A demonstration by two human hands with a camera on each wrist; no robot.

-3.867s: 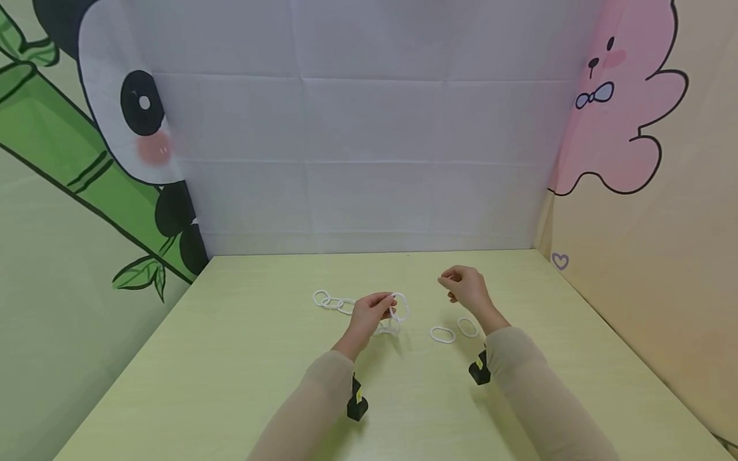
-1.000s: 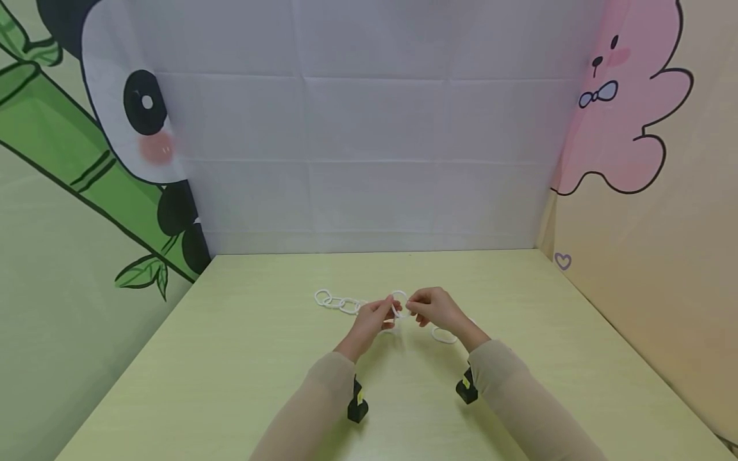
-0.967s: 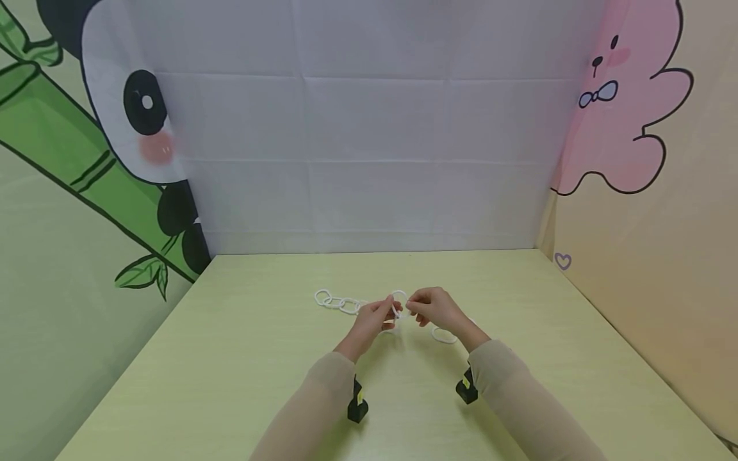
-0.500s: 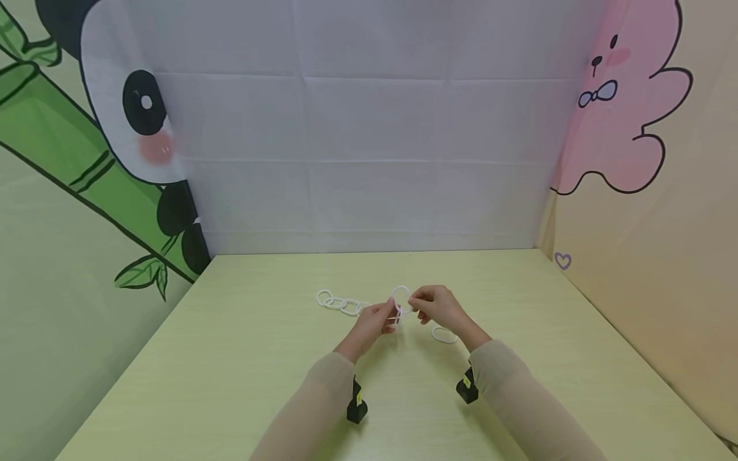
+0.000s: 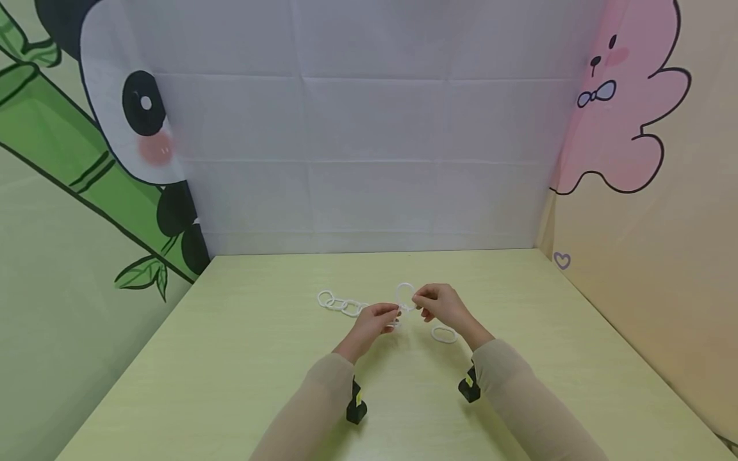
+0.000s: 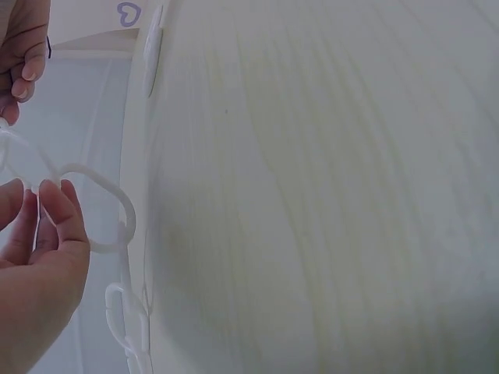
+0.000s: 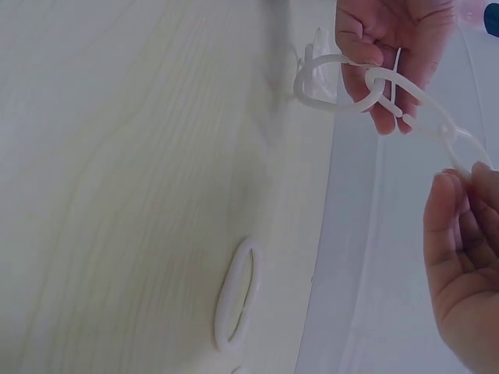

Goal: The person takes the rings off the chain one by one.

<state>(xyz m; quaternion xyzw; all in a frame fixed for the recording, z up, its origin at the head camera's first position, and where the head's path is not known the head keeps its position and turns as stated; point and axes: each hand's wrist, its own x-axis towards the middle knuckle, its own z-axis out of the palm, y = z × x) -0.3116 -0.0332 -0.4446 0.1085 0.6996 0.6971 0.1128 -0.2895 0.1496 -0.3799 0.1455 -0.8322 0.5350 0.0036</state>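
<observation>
My left hand (image 5: 371,325) pinches a white plastic chain link (image 7: 413,101) between thumb and fingers, above the table. The link has a small gap in its side, and another link (image 7: 335,82) hooks into it. My right hand (image 5: 446,304) pinches a further white link (image 5: 405,286), raised higher, which passes through the one at my left hand. From my left hand the joined chain (image 5: 343,305) runs leftward along the table. A loose oval link (image 5: 444,335) lies flat below my right hand. In the left wrist view, a link (image 6: 125,210) hangs beside the left fingertips.
The pale wooden table (image 5: 230,358) ends at a white cloth backdrop (image 5: 369,160). Printed side walls with a panda (image 5: 104,96) and a pink animal (image 5: 628,128) flank it. In the right wrist view, the edge of another link (image 7: 240,370) shows at the bottom.
My right hand came leftward and down to my left hand, then drew slightly up and right with its link. Its wrist now covers the spot where a second loose link lay.
</observation>
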